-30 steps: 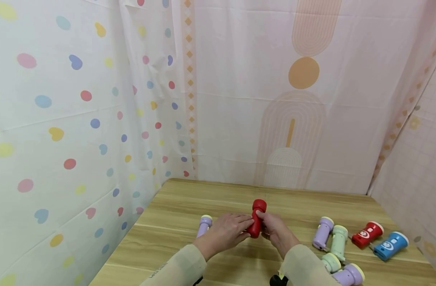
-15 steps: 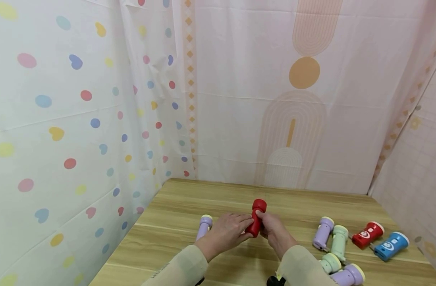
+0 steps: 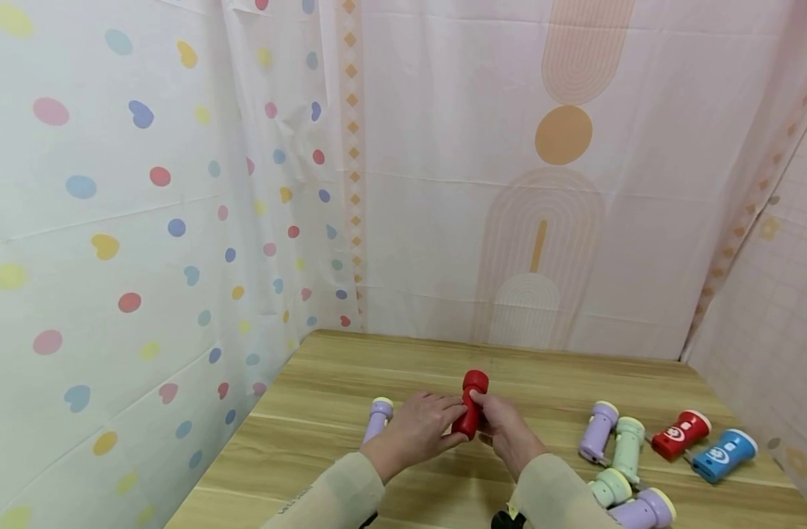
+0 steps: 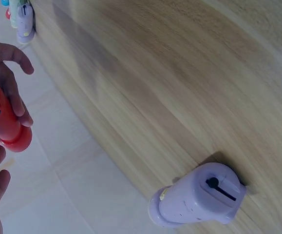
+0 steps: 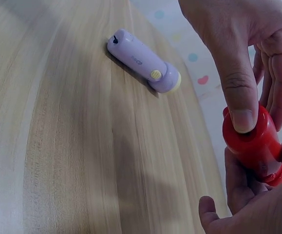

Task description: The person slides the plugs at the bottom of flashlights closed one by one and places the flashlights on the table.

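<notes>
A: Where is the head view set?
B: Above the near side of the tabletop (image 3: 350,367), facing forward and down; the most distant of the three.
A: And the wrist views?
B: Close in, tilted across the tabletop. Left: red flashlight (image 3: 471,415) at nine o'clock, lilac flashlight (image 3: 378,419) at five. Right: red between three and four, lilac at twelve. All views share both.
</notes>
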Tool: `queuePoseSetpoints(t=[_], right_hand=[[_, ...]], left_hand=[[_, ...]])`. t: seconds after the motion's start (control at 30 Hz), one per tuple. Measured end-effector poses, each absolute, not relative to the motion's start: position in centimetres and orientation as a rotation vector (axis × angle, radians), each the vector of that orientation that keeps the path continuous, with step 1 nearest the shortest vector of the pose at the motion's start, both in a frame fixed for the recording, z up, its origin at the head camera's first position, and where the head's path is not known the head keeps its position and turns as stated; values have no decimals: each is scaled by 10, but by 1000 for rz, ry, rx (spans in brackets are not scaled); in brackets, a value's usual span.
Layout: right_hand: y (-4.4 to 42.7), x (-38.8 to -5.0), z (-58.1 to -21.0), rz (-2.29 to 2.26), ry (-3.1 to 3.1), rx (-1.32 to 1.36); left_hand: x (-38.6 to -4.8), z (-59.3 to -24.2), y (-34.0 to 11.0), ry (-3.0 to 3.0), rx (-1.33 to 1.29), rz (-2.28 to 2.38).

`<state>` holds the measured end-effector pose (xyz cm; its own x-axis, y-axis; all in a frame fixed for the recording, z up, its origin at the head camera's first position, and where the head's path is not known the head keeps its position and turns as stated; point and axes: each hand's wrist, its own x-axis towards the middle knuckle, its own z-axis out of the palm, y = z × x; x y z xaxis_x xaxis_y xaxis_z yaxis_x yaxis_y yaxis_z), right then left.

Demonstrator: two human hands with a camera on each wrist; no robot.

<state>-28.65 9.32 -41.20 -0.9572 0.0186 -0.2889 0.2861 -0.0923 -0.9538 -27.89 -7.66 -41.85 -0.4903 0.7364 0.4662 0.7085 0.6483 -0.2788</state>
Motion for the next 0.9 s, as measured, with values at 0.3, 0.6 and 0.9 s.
queuePoseSetpoints(t=[0.3,0.6,0.9], right_hand=[[87,-287,-415,-2134,1958,335],[83,-289,-424,-2087,1974,329],[81,-290,-425,-2026,2056,382]], left_hand=[[-280,-421,-84,-2375,-1128,71],[-282,-422,-98,-2410,-1119,-17],[-291,-421,-123,-2510,-981,-31]])
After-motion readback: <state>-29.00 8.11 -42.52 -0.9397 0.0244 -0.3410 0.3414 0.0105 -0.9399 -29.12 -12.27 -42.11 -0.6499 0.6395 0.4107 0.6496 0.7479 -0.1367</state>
